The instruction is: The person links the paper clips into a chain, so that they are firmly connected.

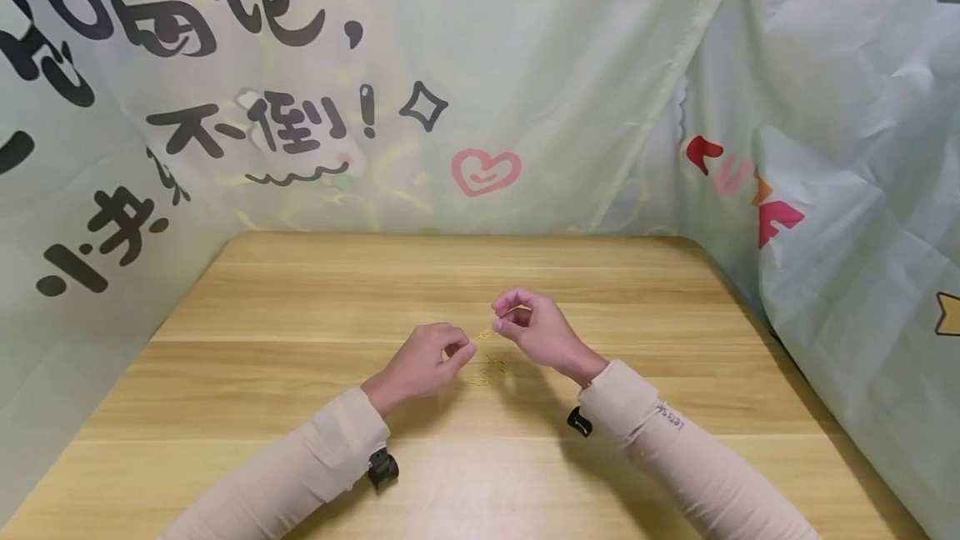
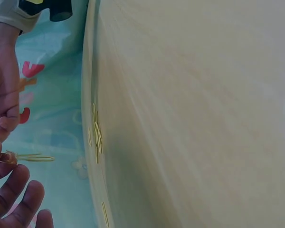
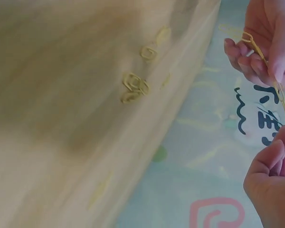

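Over the middle of the table, my left hand (image 1: 416, 365) pinches one end of a short string of yellow paper clips (image 1: 483, 335). My right hand (image 1: 547, 336), a little higher, pinches the other end between thumb and index finger. Part of the linked clips (image 3: 284, 102) stretches between both hands in the right wrist view; fingers cover the rest. From the left fingertips a paper clip (image 2: 40, 158) sticks out in the left wrist view. Below the hands, several loose yellow paper clips (image 1: 480, 381) lie on the tabletop, some bunched together (image 3: 135, 84).
The wooden table (image 1: 315, 298) has rounded far corners. Pale printed curtains (image 1: 540, 107) hang behind it and along both sides. A small black wrist camera (image 1: 383, 468) sits under the left sleeve cuff, and another black camera (image 1: 579, 421) under the right.
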### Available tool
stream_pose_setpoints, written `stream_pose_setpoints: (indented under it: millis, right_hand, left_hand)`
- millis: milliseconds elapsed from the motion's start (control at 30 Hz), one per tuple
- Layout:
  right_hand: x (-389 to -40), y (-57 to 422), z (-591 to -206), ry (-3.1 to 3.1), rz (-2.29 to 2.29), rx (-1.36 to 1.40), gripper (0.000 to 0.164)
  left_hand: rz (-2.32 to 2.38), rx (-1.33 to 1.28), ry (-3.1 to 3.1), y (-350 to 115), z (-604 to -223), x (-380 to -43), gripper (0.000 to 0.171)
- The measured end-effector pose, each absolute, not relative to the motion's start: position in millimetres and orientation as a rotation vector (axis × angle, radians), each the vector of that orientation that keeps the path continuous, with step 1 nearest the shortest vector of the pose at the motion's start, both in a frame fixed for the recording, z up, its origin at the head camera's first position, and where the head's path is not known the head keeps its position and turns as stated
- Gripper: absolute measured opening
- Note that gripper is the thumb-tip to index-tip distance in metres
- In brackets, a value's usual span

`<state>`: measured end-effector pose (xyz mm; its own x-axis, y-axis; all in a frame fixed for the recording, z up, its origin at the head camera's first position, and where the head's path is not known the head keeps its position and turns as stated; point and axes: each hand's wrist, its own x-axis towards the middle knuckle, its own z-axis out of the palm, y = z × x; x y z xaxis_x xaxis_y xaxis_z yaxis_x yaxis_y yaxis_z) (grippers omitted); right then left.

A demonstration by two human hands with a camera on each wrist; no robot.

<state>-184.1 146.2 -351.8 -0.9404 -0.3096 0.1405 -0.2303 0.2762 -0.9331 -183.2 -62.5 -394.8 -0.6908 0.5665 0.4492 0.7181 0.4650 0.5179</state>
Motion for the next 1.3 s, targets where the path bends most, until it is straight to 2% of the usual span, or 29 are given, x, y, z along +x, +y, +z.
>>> stream_pose_setpoints:
  millis: [500,933,1300]
  right_hand:
    - [-183.2,144.1,-340.4,2.642,-1.59,-0.815,0.013]
    - [-177.8,140.1,-337.4,2.692,-1.578,-0.897,0.009]
    - [-181.0,146.1,-338.2,2.76,-1.526,-0.804,0.005]
  left_hand:
    - [-1.175,-1.134,-2.497,-54.8,-390.6,-182.1,0.019]
    - [-1.298,-1.15,-2.428,-46.0,-391.6,-183.0,0.021]
    - [-1.291,-1.138,-2.453,-52.6,-393.9,-184.6,0.023]
